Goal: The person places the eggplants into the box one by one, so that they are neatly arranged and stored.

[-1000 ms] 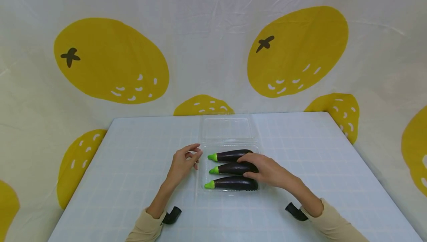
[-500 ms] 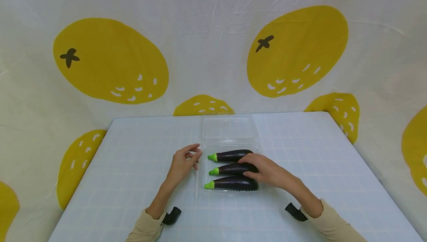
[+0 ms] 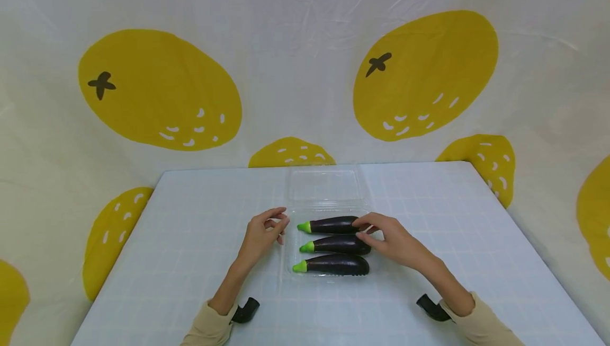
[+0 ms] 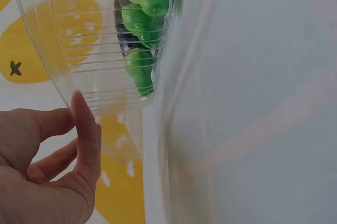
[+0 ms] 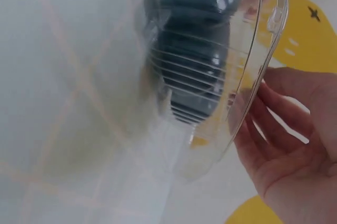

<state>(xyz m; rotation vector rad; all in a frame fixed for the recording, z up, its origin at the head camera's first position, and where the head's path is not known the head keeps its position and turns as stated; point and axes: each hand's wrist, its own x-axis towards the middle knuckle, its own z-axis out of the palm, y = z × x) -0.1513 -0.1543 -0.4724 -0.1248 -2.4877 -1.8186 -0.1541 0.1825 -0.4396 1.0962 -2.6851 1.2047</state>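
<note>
Three dark purple eggplants with green stem ends lie side by side in a clear plastic clamshell container (image 3: 288, 256): a far one (image 3: 331, 224), a middle one (image 3: 333, 244) and a near one (image 3: 338, 264). At the container's left rim is my left hand (image 3: 261, 237); in the left wrist view its thumb and a fingertip pinch the rim (image 4: 45, 69). Over the right rim reaches my right hand (image 3: 397, 240), its loosely bent fingers apart, with the fingertips right by the blunt ends of the far and middle eggplants. Through the plastic, the right wrist view shows those ends (image 5: 195, 61).
The container's clear lid (image 3: 324, 184) lies folded back toward the table's far edge. Pale checked cloth covers the table (image 3: 214, 197). Behind it hangs a white curtain (image 3: 295, 70) with yellow fruit shapes. Black wrist cameras (image 3: 246, 310) sit at both sleeves.
My right hand has let go of the middle eggplant, opened its fingers and drawn slightly back to the right. The left hand stays in place.
</note>
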